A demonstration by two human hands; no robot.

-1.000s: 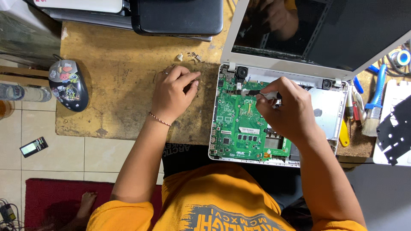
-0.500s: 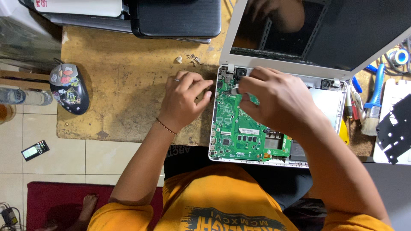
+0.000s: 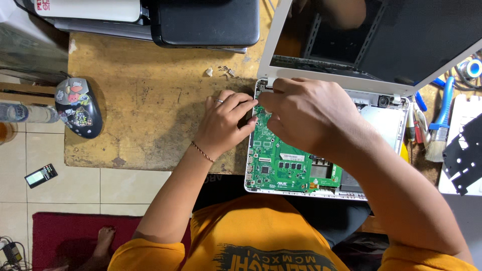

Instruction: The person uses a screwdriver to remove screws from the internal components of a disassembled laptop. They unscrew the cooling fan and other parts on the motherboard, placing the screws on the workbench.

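We see the worn wooden desk [image 3: 150, 100], the opened white laptop [image 3: 381, 118] at its right edge, green circuit board [image 3: 281, 160] exposed. Our right hand [image 3: 306, 113] curls over the board's top-left corner, grip hidden; our left hand [image 3: 226, 123] rests half-closed against the laptop's left edge. Small screws [image 3: 226, 72] lie near the desk's far edge.

Dark rectangular laptop screen [image 3: 401, 35], white-framed, just above both hands. Small black phone with a pale lit screen [image 3: 40, 175], on the floor, far left of the hands. White rectangular label [image 3: 292, 157] on the green board, below the hands.

Worn, rough wooden table [image 3: 150, 100]; glossy green circuit board [image 3: 281, 165] in a smooth white plastic laptop shell [image 3: 389, 120].
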